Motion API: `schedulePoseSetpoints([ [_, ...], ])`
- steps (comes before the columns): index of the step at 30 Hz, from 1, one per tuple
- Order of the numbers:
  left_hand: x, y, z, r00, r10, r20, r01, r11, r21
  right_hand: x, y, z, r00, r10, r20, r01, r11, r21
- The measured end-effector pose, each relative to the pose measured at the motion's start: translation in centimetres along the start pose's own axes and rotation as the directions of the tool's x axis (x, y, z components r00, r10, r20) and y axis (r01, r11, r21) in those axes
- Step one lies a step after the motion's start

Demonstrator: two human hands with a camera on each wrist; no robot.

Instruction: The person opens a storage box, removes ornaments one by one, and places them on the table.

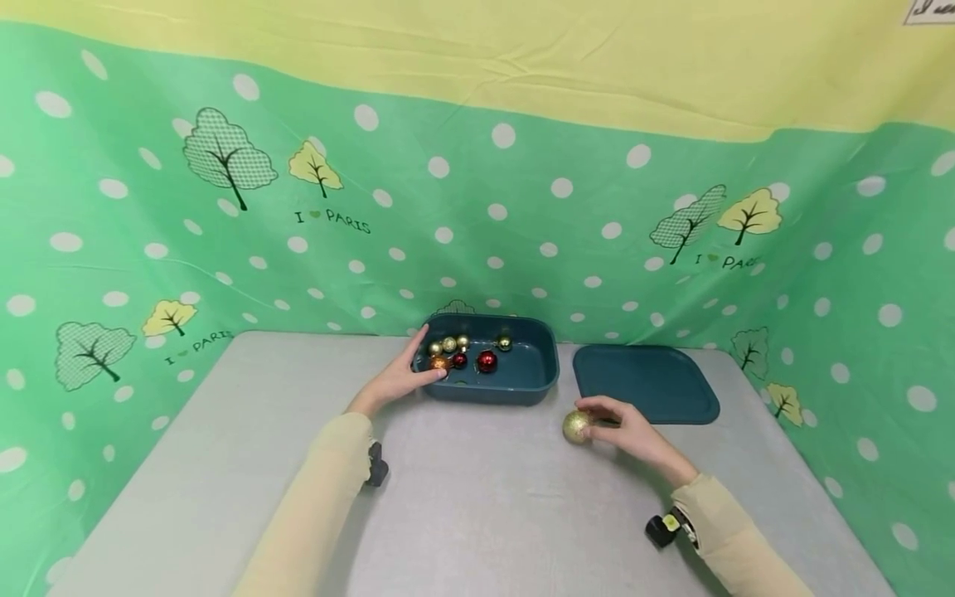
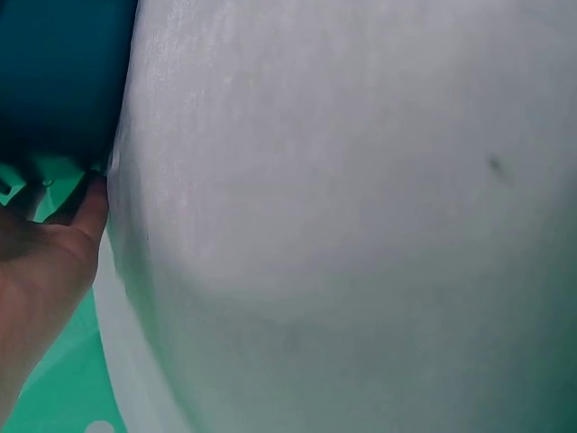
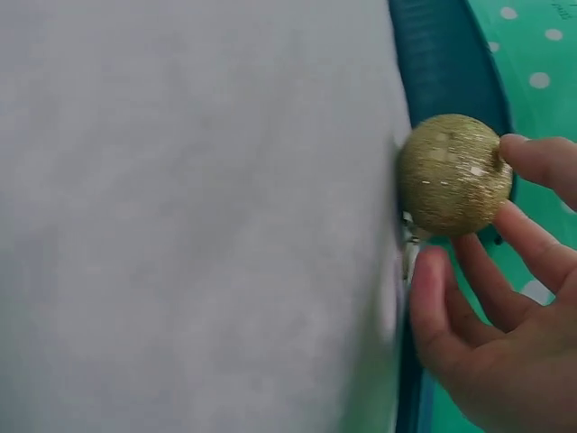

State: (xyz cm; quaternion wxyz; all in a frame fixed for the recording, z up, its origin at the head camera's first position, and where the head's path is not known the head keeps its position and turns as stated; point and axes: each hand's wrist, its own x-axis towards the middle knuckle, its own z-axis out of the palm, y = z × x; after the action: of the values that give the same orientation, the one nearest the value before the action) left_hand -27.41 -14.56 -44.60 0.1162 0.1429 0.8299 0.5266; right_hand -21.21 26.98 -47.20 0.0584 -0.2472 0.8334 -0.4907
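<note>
My right hand (image 1: 627,433) curls its fingers and thumb about a large gold glitter bauble (image 1: 578,426), just in front of a flat blue lid. The right wrist view shows fingertips against the gold bauble (image 3: 455,176), with the thin cap loop low on its side. At the left end of a blue container (image 1: 522,395), my left hand (image 1: 394,383) grips the wall, thumb over the front rim. Inside lie several small gold baubles (image 1: 449,343), an orange one (image 1: 439,363), red ones (image 1: 487,361) and a greenish-gold one (image 1: 504,342).
The blue lid (image 1: 645,383) lies flat on the grey table (image 1: 477,514), to the right of the container. A green and yellow cloth (image 1: 522,207) with dots and trees hangs behind and along both sides.
</note>
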Motion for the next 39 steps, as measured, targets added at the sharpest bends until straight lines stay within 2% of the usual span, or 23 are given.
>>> schedulePoseSetpoints([
  [3, 0.7, -1.4, 0.1, 1.0, 0.004, -0.008, -0.004, 1.0, 0.0, 0.2, -0.3, -0.3, 1.0, 0.017, -0.022, -0.017, 1.0, -0.005],
  [7, 1.6, -3.1, 0.3, 1.0, -0.003, -0.024, 0.004, 1.0, 0.018, 0.6, -1.0, -0.5, 0.996, 0.082, -0.039, -0.081, 0.996, 0.025],
  [9, 1.7, -3.4, 0.4, 1.0, -0.002, -0.028, 0.003, 1.0, 0.026, 0.8, -1.3, -0.5, 0.994, 0.103, -0.036, -0.101, 0.994, 0.047],
  [18, 1.9, -3.4, 0.6, 1.0, 0.01, -0.024, -0.01, 1.0, 0.025, 2.0, -2.7, 0.0, 0.996, 0.076, -0.052, -0.069, 0.99, 0.119],
  [30, 1.7, -3.4, 0.4, 1.0, 0.004, -0.029, -0.004, 1.0, 0.012, 4.7, -5.3, 1.2, 0.999, 0.03, -0.044, -0.018, 0.967, 0.254],
  [39, 1.6, -3.1, 0.3, 1.0, 0.001, -0.025, 0.0, 1.0, 0.023, 6.6, -6.1, 2.1, 0.997, 0.056, -0.047, -0.043, 0.967, 0.253],
])
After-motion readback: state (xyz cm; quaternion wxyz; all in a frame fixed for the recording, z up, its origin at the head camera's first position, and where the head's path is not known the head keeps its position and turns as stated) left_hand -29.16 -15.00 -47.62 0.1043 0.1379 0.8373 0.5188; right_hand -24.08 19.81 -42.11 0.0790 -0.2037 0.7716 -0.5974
